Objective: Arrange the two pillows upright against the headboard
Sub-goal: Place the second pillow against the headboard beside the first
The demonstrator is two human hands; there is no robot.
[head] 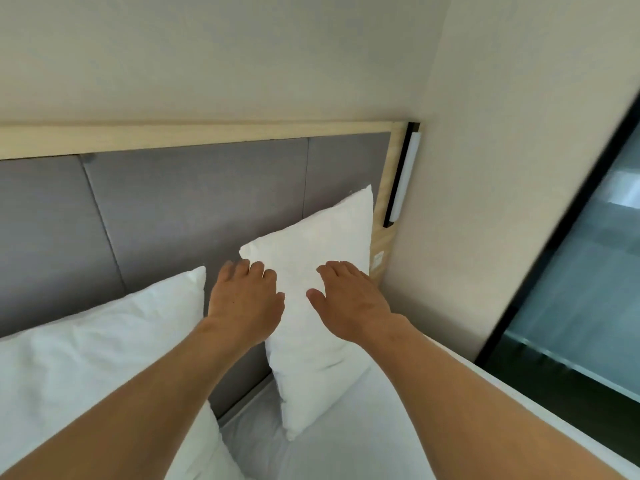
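Observation:
Two white pillows stand on the bed against the grey padded headboard [180, 202]. The right pillow [322, 244] stands upright on its narrow end, leaning on the headboard near its right edge. My left hand [244, 299] lies flat on that pillow's left edge, fingers spread. My right hand [349, 299] rests flat on its front face, fingers apart. Neither hand grips it. The left pillow [97, 351] leans against the headboard at the lower left, partly hidden behind my left forearm.
White sheet [346, 441] covers the mattress below the pillows. A pale wooden frame [194, 135] tops the headboard. A long wall lamp [403, 174] hangs beside its right edge. A dark-framed glass panel [581, 278] stands at the right, past the bed's edge.

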